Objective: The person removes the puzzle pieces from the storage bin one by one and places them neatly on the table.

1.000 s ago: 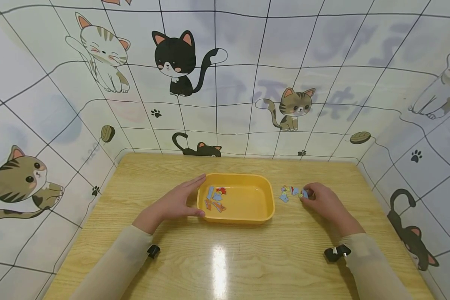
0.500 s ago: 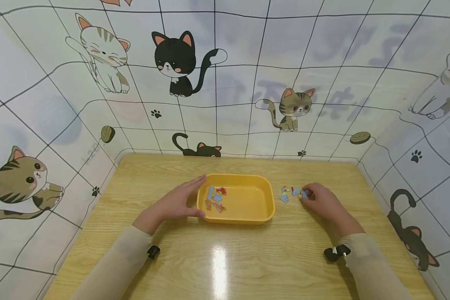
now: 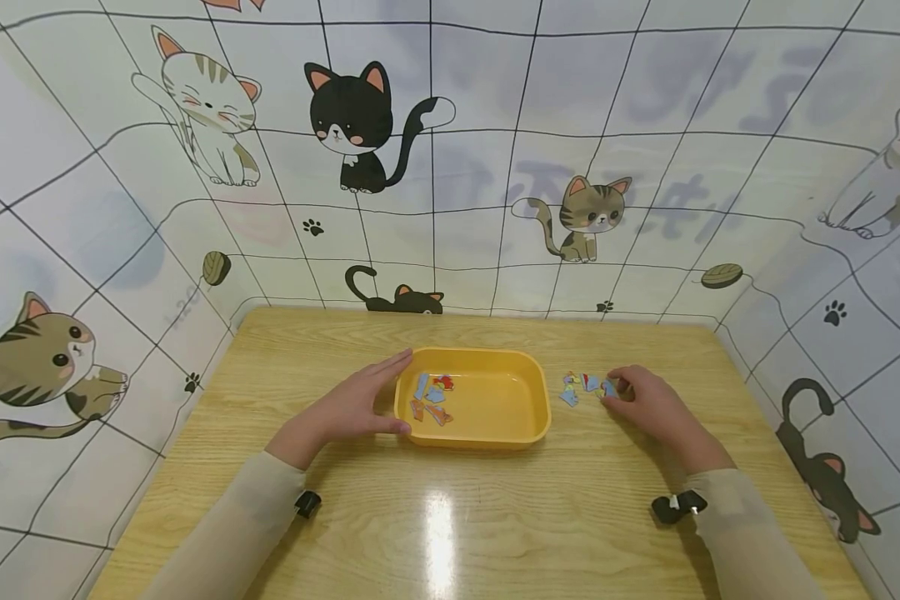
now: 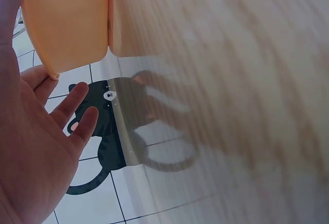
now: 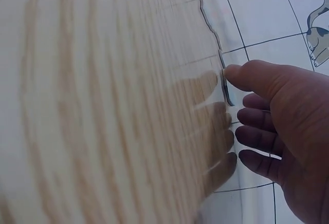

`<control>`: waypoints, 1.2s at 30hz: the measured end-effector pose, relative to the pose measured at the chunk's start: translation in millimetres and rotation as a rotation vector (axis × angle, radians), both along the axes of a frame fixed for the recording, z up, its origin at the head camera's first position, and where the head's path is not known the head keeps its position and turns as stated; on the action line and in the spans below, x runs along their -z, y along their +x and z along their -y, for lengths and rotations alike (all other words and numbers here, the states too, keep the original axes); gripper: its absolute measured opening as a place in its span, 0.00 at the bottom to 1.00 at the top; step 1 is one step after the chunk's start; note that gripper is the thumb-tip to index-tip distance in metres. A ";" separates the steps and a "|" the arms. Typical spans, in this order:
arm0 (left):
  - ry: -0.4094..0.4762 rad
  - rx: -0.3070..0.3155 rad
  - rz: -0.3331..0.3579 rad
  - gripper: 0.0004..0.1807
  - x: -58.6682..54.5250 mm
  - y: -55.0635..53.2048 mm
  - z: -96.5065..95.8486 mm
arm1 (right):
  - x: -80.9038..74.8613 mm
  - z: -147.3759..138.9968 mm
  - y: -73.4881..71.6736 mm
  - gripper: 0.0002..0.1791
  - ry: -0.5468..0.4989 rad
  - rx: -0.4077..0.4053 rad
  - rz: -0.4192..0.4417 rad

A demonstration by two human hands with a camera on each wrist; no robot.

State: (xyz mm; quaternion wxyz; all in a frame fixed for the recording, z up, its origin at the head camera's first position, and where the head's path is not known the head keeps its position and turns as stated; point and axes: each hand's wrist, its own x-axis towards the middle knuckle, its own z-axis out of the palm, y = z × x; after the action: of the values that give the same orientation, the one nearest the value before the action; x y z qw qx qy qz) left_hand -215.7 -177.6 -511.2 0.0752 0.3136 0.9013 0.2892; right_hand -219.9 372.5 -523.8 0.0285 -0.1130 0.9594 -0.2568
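Observation:
A yellow tray (image 3: 487, 439) sits on the wooden table with several small puzzle pieces (image 3: 436, 394) at its left end, blue, red and orange. My left hand (image 3: 351, 406) holds the tray's left end, thumb at the front corner and index finger at the back one. In the left wrist view its other fingers (image 4: 77, 100) stand free of the tray. To the right of the tray lie several joined jigsaw pieces (image 3: 569, 395). My right hand (image 3: 651, 404) pinches a blue and yellow puzzle piece (image 3: 608, 388) at their right end. The right wrist view shows the pieces (image 5: 209, 26) edge-on as a thin strip.
The wooden table (image 3: 345, 533) extends in front of the tray and to both sides. A white wall covering (image 3: 480, 275) with printed cats and grid lines rises behind the table and along its sides. Both sleeves carry a black wrist camera (image 3: 307, 503).
Almost nothing differs. The right hand and its wrist have shifted very slightly to the right, while the left hand and tray stay in place.

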 end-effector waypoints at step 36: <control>-0.008 -0.002 0.001 0.68 -0.7 0.5 0.6 | -67.9 137.3 1.8 0.25 -0.078 -0.435 -0.113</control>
State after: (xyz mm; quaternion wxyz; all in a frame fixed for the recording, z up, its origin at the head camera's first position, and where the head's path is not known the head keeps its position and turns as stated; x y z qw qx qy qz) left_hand -215.3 -178.1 -510.5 0.0767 0.3125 0.9027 0.2857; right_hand -218.2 235.2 -455.9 0.0249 -0.3324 0.9019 -0.2748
